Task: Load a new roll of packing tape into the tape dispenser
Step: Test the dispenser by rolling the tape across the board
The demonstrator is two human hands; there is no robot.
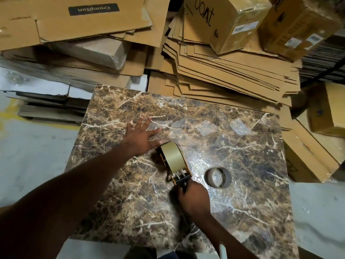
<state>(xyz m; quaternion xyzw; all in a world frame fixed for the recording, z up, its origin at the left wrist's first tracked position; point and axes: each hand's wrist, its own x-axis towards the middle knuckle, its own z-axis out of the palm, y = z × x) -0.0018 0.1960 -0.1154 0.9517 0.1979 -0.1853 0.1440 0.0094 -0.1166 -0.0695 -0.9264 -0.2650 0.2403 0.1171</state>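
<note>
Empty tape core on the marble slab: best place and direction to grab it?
Pinch the empty tape core by its wall, one finger inside the open hole, thumb outside, coming from above. It lies flat with the hole facing up, apart from the tape dispenser, which the right hand holds. The left hand is open, so probably use that.

Your brown marble slab [233,156] carries the tape dispenser [174,162] with its tan roll, and just right of it an empty tape core [218,177] lying flat.

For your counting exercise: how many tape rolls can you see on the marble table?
2: a full tape roll mounted in the dispenser, and a nearly spent roll lying flat to its right.
</note>
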